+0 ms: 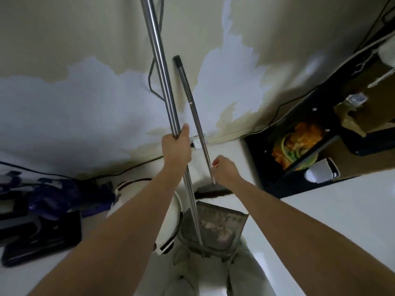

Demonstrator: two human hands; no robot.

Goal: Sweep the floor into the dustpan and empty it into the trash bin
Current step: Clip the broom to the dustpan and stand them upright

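My left hand [176, 149] grips the thick steel pole [162, 71] of the dustpan [222, 225], which hangs low in front of my legs with grey dust and debris inside. A thinner broom handle [193, 105] leans against the wall, and its dark broom head [213, 190] rests on the floor just beyond the dustpan. My right hand [226, 170] is beside the lower part of that handle. Its thumb tip touches the handle, and no fingers wrap around it.
A white round object [174, 212] stands left of the dustpan. Dark purple cloth [64, 195] and a black flat object [42, 238] lie on the floor at left. A black shelf unit [299, 171] with bags and a white cup [319, 173] stands at right. A power strip [196, 144] sits at the baseboard.
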